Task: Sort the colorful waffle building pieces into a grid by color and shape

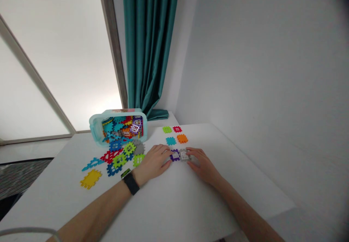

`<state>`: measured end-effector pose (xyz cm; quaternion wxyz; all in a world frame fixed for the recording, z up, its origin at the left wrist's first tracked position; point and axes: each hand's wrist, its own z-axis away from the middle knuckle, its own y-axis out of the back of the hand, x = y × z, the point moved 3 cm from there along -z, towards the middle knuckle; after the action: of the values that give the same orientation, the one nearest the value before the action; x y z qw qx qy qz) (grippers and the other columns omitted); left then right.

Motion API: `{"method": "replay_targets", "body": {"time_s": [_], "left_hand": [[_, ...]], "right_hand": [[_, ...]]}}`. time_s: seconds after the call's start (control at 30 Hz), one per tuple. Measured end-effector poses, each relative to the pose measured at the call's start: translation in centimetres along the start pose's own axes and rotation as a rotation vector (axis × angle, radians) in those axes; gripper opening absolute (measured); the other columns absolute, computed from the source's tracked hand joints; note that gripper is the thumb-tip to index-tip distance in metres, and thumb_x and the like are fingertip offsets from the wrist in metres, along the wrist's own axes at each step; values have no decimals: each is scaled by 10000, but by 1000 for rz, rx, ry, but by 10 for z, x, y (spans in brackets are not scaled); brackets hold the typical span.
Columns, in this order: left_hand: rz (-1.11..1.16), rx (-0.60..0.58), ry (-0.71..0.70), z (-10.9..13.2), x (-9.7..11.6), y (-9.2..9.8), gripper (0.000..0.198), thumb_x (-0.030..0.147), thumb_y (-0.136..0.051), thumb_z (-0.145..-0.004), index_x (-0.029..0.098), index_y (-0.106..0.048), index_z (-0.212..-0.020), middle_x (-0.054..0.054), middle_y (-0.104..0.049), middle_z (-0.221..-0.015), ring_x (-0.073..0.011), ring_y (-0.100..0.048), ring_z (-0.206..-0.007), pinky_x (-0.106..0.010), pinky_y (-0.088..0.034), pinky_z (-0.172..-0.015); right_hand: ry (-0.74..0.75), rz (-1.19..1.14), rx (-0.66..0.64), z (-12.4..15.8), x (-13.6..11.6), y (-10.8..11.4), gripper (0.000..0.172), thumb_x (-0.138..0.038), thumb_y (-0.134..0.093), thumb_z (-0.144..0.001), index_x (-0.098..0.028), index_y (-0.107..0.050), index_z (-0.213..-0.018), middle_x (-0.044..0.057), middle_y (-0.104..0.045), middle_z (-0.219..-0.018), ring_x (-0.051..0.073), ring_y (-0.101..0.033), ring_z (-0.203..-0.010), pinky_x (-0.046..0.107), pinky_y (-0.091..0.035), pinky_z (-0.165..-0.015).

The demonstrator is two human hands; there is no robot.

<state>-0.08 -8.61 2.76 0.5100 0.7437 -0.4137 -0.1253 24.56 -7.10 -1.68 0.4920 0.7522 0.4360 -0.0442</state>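
Observation:
My left hand has its fingertips on a purple plastic waffle block with a white window. My right hand grips a grey window block pressed edge to edge against the purple one. The fingers partly hide both blocks, and I cannot tell whether their notches are fully joined. To the left of my left hand lies a loose heap of green, blue, red and grey waffle blocks. Beyond my hands, four single blocks lie apart: green, red, teal and orange.
A pale turquoise plastic tub lies on its side at the back, full of colourful blocks. A yellow block and a teal triangular frame lie at the left of the white table. A white wall runs along its right side.

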Motion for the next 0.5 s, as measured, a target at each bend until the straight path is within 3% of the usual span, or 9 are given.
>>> {"method": "replay_targets", "body": {"time_s": [0.23, 0.5], "left_hand": [[-48, -118, -59, -7, 15, -23, 386, 311, -589, -940, 218, -541, -1312, -116, -591, -1330, -287, -555, -1209, -470, -413, -1054], [-56, -96, -14, -3, 14, -33, 387, 316, -583, -940, 229, -548, -1316, -117, -607, -1338, -305, -550, -1228, -509, -391, -1077]], "right_hand": [[-94, 57, -101, -2, 39, 14, 303, -234, -622, -864, -268, -720, -1149, 76, -690, -1266, 278, -618, -1187, 535, -481, -1053], [-87, 142, -155, -9, 44, 13, 264, -249, -611, -888, -316, -745, -1104, 41, -692, -1274, 272, -613, -1184, 539, -464, -1047]]}}
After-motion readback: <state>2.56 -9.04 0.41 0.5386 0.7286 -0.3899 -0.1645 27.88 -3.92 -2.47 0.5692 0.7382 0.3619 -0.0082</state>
